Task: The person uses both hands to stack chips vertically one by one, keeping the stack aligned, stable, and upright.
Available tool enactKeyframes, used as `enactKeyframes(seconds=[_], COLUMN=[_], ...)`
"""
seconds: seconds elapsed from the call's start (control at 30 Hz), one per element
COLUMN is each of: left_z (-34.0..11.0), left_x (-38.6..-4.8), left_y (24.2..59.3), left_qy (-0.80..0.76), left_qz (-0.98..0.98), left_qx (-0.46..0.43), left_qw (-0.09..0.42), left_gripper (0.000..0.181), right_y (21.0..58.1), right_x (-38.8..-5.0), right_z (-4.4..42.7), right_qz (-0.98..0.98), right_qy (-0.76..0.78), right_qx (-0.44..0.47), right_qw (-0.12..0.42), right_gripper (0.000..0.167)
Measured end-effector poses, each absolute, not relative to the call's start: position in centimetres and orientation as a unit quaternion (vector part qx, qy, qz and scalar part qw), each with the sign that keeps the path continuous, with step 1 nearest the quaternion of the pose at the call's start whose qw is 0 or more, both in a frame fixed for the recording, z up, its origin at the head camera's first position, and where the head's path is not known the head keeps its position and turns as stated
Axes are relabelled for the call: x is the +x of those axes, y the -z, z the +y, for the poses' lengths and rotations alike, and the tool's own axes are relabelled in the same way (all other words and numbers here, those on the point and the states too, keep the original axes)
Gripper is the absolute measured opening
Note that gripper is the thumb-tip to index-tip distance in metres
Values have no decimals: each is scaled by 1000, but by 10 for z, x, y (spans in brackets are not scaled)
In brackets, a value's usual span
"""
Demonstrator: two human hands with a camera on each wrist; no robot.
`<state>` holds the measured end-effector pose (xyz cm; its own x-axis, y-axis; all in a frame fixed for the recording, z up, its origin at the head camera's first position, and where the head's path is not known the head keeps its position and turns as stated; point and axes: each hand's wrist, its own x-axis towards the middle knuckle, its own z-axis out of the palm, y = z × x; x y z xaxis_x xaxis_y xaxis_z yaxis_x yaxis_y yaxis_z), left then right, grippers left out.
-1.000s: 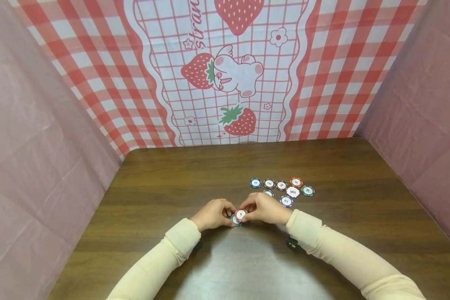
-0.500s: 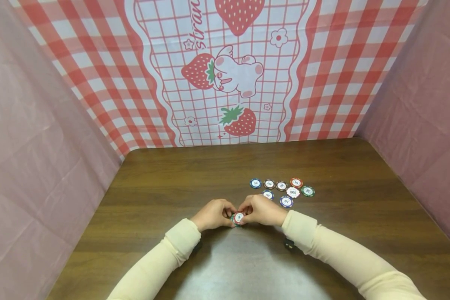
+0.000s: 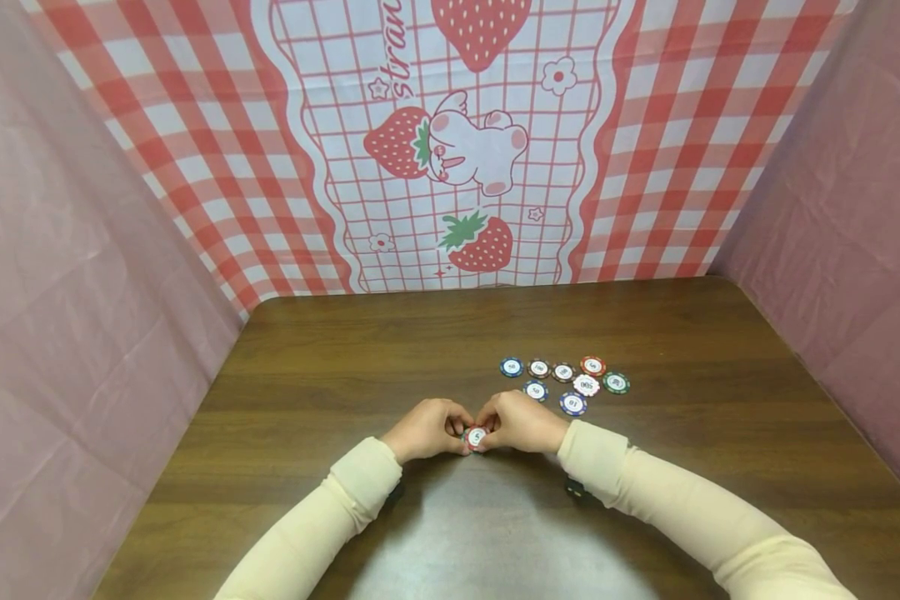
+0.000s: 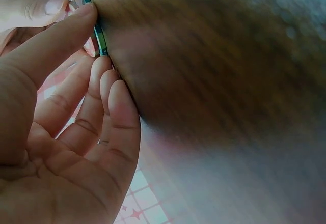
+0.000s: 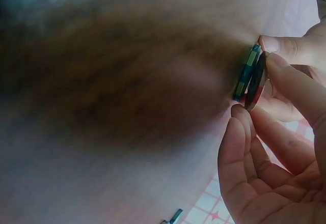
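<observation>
Two chips meet between my hands at the middle of the wood-grain worktop (image 3: 322, 358). My left hand (image 3: 426, 427) pinches a green-edged chip (image 5: 246, 72) low against the surface, thumb at its near side, fingers at the far side. Just above it, my right hand (image 3: 527, 421) pinches a red-edged chip (image 3: 476, 438) marked 5. Each grip is closed to about its chip's width. Seen from my right wrist, the two chips tilt slightly apart, a narrow wedge between them; whether their edges touch, I cannot tell. The step in hand, I judge, is stacking the red-edged chip on the green-edged one. The next move seems to call for levelling the upper chip, matching the edges, then loosening my right grip without dragging it sideways. Beyond my right hand, toward the far right, eight loose chips lie flat, among them a white 500 chip (image 3: 587, 384) and a blue-edged 10 chip (image 3: 572, 404).
</observation>
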<state>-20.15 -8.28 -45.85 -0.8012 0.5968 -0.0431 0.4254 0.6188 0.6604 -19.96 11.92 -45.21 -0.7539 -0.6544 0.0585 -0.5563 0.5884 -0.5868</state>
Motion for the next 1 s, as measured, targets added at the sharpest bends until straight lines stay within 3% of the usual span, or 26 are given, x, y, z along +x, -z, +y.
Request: enactKeyframes(seconds=[1.0], left_z=[-83], left_x=[-203], left_y=[460], left_qy=[-328], left_qz=[889], left_qx=[291], left_qw=[131], left_gripper=[31], right_y=[453], right_x=[-200], right_z=[109], right_qz=[904], right_qy=[270], right_qx=[-325], right_qw=[72], right_gripper=[11])
